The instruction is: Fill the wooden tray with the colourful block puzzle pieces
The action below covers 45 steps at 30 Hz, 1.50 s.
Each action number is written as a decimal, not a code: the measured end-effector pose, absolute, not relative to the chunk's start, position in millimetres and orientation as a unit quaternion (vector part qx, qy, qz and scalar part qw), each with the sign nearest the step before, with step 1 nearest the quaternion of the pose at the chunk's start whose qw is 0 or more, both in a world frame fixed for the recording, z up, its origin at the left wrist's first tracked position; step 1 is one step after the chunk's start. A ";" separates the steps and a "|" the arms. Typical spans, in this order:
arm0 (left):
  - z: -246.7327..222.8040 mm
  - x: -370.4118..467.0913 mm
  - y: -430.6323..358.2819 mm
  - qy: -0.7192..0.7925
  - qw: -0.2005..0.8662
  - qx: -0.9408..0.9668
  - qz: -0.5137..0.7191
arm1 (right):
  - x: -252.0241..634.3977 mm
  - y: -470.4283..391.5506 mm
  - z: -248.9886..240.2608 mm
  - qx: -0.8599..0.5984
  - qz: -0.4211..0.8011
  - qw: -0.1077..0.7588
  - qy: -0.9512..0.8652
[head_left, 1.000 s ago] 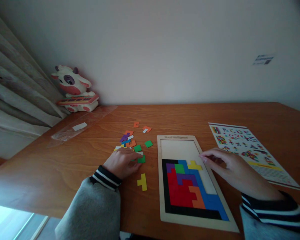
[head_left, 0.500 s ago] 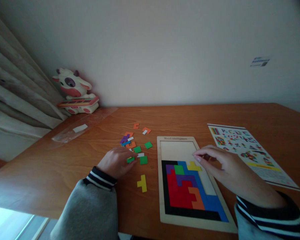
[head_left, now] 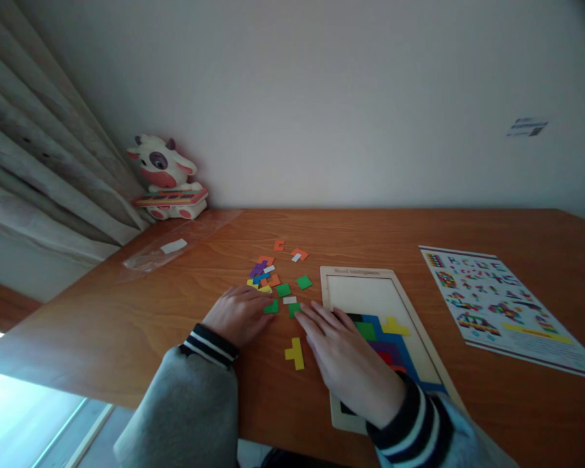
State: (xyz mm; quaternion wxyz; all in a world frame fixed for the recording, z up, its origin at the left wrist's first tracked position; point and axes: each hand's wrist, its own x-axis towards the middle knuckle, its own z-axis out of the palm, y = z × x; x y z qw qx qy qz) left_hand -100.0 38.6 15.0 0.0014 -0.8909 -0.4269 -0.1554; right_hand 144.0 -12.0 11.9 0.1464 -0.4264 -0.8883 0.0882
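My left hand [head_left: 238,314] rests at the near side of the loose pieces, its fingertips by a green piece [head_left: 272,307]; whether it grips that piece is hidden. Palm down, my right hand [head_left: 344,357] reaches across the wooden puzzle tray [head_left: 355,272], fingers stretched, fingertips at another green piece [head_left: 294,310]. Between the hands lies a yellow T-like piece [head_left: 296,354]. Inside the tray, a second yellow piece [head_left: 394,326] sits by blue, green, purple and red ones, partly covered by my right hand and sleeve.
Orange [head_left: 279,246], purple, blue and white pieces lie scattered behind my left hand. A printed pattern sheet [head_left: 507,299] is at the right. Clear plastic wrapping [head_left: 149,260] and a cow toy [head_left: 168,179] stand at the back left, near a curtain [head_left: 43,149].
My right hand has moved left from the tray's right side to the loose green pieces, its fingers now spread out. My left hand stays by the pieces. The view has shifted slightly.
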 end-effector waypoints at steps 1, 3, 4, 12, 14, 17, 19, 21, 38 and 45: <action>13.4 -101.7 38.9 -0.426 0.004 -0.890 -0.164 | 143.0 -11.1 10.7 -0.426 0.089 0.142 -0.889; 11.1 -103.8 38.8 -0.422 0.006 -0.889 -0.178 | 141.6 -10.2 10.1 -0.423 0.088 0.144 -0.890; 10.8 -104.0 38.2 -0.421 0.004 -0.889 -0.179 | 141.1 -10.1 10.4 -0.422 0.085 0.148 -0.890; 11.8 -99.1 36.8 -0.413 -0.034 -0.895 -0.166 | 138.6 -3.0 -4.8 -0.410 0.038 0.169 -0.895; 7.6 -99.8 39.4 -0.418 -0.039 -0.891 -0.175 | 138.8 -0.8 -8.3 -0.403 0.052 0.186 -0.895; 2.8 -101.1 43.0 -0.430 -0.071 -0.883 -0.174 | 138.1 -0.5 -3.0 -0.414 0.102 0.206 -0.881; 3.1 -100.9 44.2 -0.441 -0.106 -0.873 -0.179 | 137.2 -1.4 3.8 -0.430 0.138 0.211 -0.867; 5.8 -99.5 44.6 -0.456 -0.145 -0.857 -0.189 | 136.6 -2.1 8.8 -0.443 0.165 0.212 -0.855; 16.3 -51.7 51.9 -0.475 -0.131 -0.815 -0.304 | 192.8 -3.7 33.8 -0.472 0.249 0.278 -0.798; 29.8 2.5 34.2 -0.394 -0.180 -0.822 -0.369 | 304.2 -3.0 33.1 -0.557 0.296 0.282 -0.723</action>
